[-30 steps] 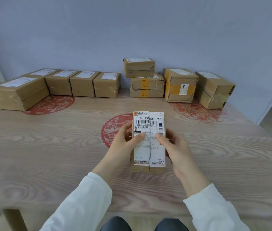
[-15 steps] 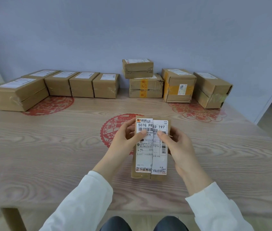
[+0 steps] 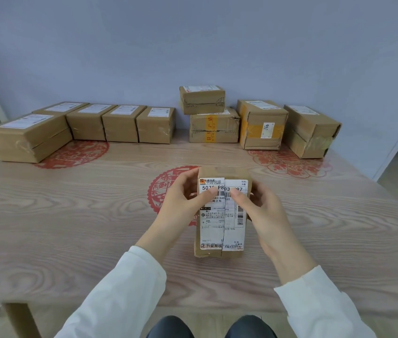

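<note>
Box [image 3: 221, 217] gripped between left hand [image 3: 181, 206] and right hand [image 3: 263, 211], fingers curled round its sides, thumbs on the label [image 3: 211, 236].

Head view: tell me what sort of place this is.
Probably a parcel-handling or mailroom desk: taped cardboard boxes with shipping labels line the wall side of a wooden table, and the left hand and right hand grip another labelled parcel.

Label [image 3: 222, 217] digits under both thumbs [image 3: 208, 196], fine print too small, fingertips behind the parcel [image 3: 220, 253].
</note>
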